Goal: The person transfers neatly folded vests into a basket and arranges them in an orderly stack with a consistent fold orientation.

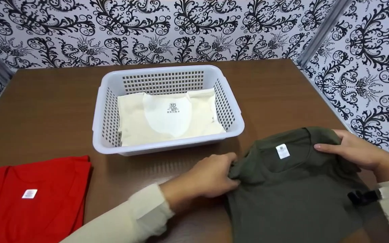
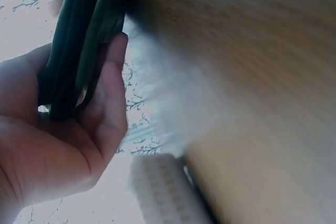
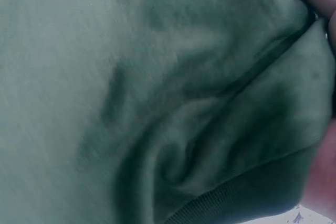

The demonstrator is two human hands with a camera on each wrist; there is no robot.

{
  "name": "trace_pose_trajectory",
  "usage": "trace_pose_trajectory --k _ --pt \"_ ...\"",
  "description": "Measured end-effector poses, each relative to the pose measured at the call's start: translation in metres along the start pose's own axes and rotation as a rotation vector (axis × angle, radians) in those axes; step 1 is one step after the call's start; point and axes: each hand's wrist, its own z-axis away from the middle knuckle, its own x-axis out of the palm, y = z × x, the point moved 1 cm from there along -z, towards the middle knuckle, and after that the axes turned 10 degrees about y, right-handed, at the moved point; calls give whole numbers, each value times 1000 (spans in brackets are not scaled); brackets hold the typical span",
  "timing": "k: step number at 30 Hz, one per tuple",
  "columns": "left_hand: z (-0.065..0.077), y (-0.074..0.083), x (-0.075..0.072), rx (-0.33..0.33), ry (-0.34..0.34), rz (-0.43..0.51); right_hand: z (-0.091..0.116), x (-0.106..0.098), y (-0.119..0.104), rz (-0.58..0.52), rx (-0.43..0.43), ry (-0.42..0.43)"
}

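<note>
Both hands hold a dark green T-shirt (image 1: pixel 295 192) by its shoulders, its collar toward the wall and a white label inside the neck. On the left shoulder, my left hand (image 1: pixel 211 175) grips the bunched cloth; in the left wrist view its fingers (image 2: pixel 113 77) wrap the folded fabric. At the other shoulder my right hand (image 1: pixel 363 150) pinches the cloth, thumb on top near the collar and the other fingers hidden behind. Green cloth (image 3: pixel 157 87) with creases fills most of the right wrist view.
A white plastic basket (image 1: pixel 171 148) stands mid-table, with a folded cream T-shirt (image 1: pixel 133 118) inside. To the left lies a folded red T-shirt (image 1: pixel 52 182) with a white label. Patterned walls (image 1: pixel 194 30) border the brown table (image 1: pixel 46 104) at the back and right.
</note>
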Motion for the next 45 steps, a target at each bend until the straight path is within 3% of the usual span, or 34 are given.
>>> trace_pose_trajectory --k 4,8,10,16,21,28,35,41,45 --pt "19 -14 -19 -2 64 161 3 6 -24 -36 -93 -21" --pt "38 -26 -34 -25 140 323 6 12 -46 -182 -143 -99" --pt "48 -30 -40 -36 179 382 8 16 -55 -192 -188 -100" --pt "72 -37 -64 -83 292 526 16 24 -86 -68 -412 50" --pt "87 -40 -91 -76 385 622 21 31 -115 -136 -456 122" --pt "101 -39 -130 -11 501 602 17 44 -151 -182 -482 230" --pt "100 -49 -168 74 658 441 1 51 -185 -117 -460 324" --pt "95 -55 -198 -11 722 421 -13 55 -216 -127 -430 403" --pt "92 -63 -213 -52 760 379 -24 57 -233 -149 -428 384"
